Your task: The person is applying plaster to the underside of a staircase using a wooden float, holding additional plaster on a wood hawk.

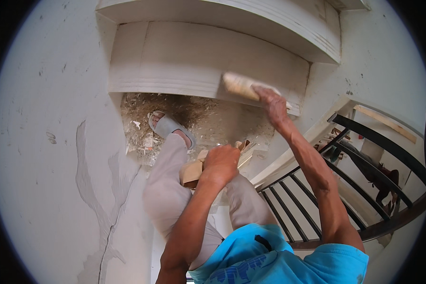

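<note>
We see, filling the view at 9 o'clock, a pale wall (42,132) with dark scuffs, a long crack and grey patches low down. At 12 o'clock we have cream stair steps (203,57), grooved lines running along their front edges. Between 3 and 4 o'clock stands a black railing (355,165) of curved bars. Our blue shirt (293,260) lies at 5 o'clock; its darker blue print is too creased and slanted for us to read. Our light trousers (168,184) show at 7 to 8 o'clock. Just above the centre, below the steps, the dirty floor (210,120) is strewn with brown dust and pale scraps. Our foot rests there in a grey slipper (168,127), at 10 o'clock. At 1 o'clock we hold a pale brush-like tool (244,87), blurred, just in front of the lower step; the fingers of our right hand (272,102) grasp its near end. Near the centre, our left hand (222,163) is curled, knuckles up, beside a brown carton-like piece (191,173) at 7 o'clock and thin wooden strips (246,154) at 4 o'clock; its fingertips are hidden, so we cannot tell what they grip.
</note>
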Action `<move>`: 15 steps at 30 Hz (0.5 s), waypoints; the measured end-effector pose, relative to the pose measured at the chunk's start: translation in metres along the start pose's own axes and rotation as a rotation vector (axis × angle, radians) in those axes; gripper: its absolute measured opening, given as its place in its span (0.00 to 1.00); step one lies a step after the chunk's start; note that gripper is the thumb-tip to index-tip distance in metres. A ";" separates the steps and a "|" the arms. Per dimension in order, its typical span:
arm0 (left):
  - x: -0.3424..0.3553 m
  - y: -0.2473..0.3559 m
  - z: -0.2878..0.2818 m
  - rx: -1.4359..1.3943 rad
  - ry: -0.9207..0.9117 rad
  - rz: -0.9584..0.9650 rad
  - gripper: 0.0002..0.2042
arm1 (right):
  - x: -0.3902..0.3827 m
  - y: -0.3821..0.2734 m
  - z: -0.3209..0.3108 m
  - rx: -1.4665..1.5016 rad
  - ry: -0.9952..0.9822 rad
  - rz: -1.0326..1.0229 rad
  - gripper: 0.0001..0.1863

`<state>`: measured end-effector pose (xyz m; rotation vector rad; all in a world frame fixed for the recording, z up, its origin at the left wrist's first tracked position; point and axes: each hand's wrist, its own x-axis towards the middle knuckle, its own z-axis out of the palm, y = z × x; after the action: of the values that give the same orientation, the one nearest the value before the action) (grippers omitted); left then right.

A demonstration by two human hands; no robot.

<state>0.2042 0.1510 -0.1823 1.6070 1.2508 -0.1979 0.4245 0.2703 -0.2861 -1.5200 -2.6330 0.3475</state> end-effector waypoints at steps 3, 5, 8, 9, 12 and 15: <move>0.000 -0.003 0.004 0.024 0.022 -0.007 0.11 | -0.017 -0.013 -0.024 0.091 -0.232 -0.121 0.23; -0.001 -0.002 0.003 0.046 0.008 -0.009 0.11 | -0.019 0.012 -0.027 0.052 -0.076 -0.012 0.24; -0.002 -0.003 0.011 0.074 0.025 -0.003 0.11 | 0.006 0.065 -0.034 -0.048 0.232 0.026 0.25; -0.001 -0.001 0.011 0.084 0.016 0.005 0.11 | 0.018 0.082 -0.039 -0.066 0.257 0.057 0.24; 0.000 0.005 0.011 0.118 0.004 0.014 0.11 | 0.045 0.123 -0.038 -0.168 0.251 0.096 0.21; -0.001 0.005 0.017 0.141 -0.004 0.024 0.11 | 0.048 0.149 -0.023 -0.240 0.190 0.152 0.19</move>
<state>0.2152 0.1372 -0.1863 1.7400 1.2368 -0.2794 0.5300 0.3869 -0.3005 -1.7314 -2.4893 -0.1052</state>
